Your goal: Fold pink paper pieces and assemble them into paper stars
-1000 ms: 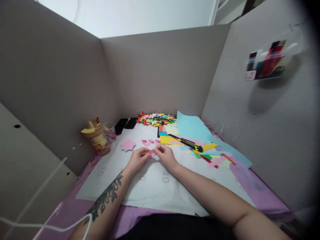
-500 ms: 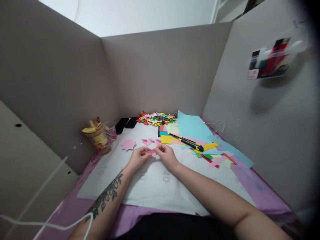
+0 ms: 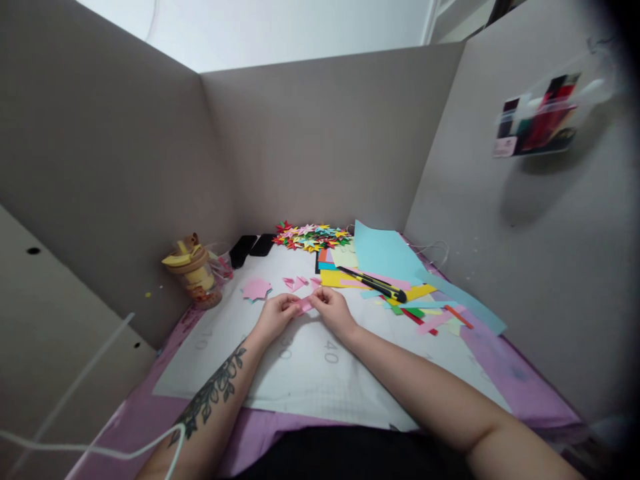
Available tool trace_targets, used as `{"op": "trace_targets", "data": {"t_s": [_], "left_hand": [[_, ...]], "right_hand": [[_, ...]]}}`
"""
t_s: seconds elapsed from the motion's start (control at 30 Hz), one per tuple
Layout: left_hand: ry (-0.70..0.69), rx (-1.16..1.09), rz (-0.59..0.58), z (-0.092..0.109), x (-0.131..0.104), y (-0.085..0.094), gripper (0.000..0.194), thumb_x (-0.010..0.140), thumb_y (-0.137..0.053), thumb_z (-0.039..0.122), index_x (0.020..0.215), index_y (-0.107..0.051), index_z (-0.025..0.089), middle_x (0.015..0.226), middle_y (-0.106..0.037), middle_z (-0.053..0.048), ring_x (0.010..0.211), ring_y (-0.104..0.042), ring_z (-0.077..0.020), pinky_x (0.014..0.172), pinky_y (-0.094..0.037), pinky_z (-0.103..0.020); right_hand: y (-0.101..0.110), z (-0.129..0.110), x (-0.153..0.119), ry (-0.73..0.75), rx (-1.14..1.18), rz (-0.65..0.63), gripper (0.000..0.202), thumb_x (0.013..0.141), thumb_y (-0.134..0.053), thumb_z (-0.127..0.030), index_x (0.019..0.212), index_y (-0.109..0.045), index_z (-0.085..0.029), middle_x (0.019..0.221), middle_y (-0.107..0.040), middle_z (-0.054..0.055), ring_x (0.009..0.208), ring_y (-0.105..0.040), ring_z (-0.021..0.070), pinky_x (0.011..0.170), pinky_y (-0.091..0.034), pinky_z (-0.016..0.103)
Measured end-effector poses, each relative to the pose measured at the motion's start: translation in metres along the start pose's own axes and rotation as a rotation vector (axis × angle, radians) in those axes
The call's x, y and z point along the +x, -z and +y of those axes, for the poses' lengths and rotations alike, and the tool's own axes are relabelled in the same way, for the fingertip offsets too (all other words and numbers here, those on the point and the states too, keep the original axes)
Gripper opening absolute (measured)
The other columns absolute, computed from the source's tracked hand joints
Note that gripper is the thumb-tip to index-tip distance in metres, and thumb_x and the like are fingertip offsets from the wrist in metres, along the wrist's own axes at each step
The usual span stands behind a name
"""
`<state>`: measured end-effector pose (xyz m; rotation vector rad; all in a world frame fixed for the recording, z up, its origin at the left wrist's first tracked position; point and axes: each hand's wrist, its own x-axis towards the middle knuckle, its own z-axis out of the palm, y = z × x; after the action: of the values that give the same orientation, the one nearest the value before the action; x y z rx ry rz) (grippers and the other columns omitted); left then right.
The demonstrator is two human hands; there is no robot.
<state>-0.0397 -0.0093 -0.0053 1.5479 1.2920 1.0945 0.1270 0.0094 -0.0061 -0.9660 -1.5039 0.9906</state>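
A small piece of pink paper [image 3: 305, 305] is pinched between both hands above the white sheet. My left hand [image 3: 277, 315] grips its left end with thumb and fingers, and my right hand [image 3: 334, 311] grips the right end. The fingers cover part of the paper, so its full shape is hidden. Just beyond the hands lie several small folded pink paper pieces [image 3: 300, 284]. Left of them is a stack of star-edged paper shapes [image 3: 256, 289] with a pink one on top.
A utility knife [image 3: 373, 283] lies on coloured paper strips [image 3: 425, 311] at right, near a large light-blue sheet [image 3: 385, 253]. Colourful paper stars [image 3: 313, 236] are heaped at the back. A tumbler [image 3: 194, 270] and two black phone-like objects [image 3: 253, 247] stand left. Grey panels surround the table.
Both hands keep their hold on the pink paper in nearly the same place. The whole view has shifted very slightly.
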Motion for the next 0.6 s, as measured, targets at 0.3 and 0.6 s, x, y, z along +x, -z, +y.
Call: {"op": "trace_targets", "data": {"t_s": [0.3,0.6], "left_hand": [[-0.031,0.069,0.03,0.0028,-0.0008,0.0009,0.024,0.073,-0.06,0.035,0.082,-0.063,0.013,0.064,-0.063,-0.001,0.053,-0.053,-0.0106,0.05,-0.037,-0.02],[-0.086,0.067,0.02,0.0044,-0.0019,0.0,0.03,0.071,-0.063,0.034,0.092,-0.061,0.013,0.07,-0.065,-0.003,0.061,-0.058,-0.0133,0.056,-0.043,-0.022]], "right_hand": [[-0.0019,-0.0004,-0.0005,0.007,-0.037,-0.03,0.016,0.072,-0.057,-0.031,0.067,-0.057,-0.016,0.063,-0.054,-0.001,0.06,-0.047,0.0124,0.059,-0.037,0.024],[-0.003,0.0087,0.0022,-0.042,-0.038,-0.012,0.023,0.07,-0.059,-0.037,0.06,-0.055,-0.015,0.055,-0.048,-0.003,0.054,-0.041,0.0109,0.052,-0.032,0.023]]}}
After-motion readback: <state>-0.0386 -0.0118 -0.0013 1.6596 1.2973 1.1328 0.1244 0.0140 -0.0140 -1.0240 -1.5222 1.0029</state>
